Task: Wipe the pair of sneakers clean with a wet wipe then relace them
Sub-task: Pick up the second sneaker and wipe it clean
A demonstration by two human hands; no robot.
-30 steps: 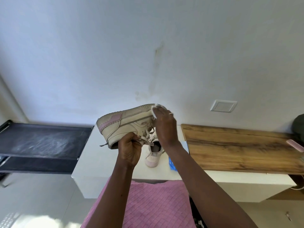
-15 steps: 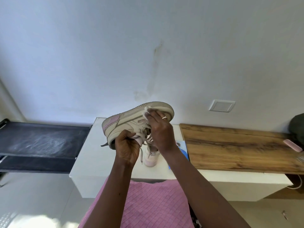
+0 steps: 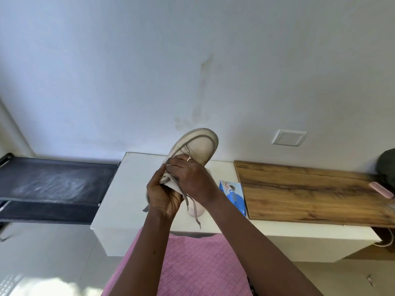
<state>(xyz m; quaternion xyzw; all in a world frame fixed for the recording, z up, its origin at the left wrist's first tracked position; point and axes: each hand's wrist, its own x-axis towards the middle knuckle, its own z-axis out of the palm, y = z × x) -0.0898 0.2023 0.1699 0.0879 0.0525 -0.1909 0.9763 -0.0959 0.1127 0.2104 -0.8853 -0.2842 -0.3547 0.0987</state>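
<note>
Beige sneaker (image 3: 198, 146) (toe up) — left hand (image 3: 164, 196) grips heel, right hand (image 3: 192, 178) clasps middle.

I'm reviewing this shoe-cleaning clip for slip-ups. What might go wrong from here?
The grey laces hanging loose from the raised beige sneaker could snag or drag across the pink-toed second sneaker on the white cabinet below. Only the left hand holds the heel end while the right hand works, so a hard rub might twist it from the grip. The right forearm could knock the blue wipe packet off the front edge.
</note>
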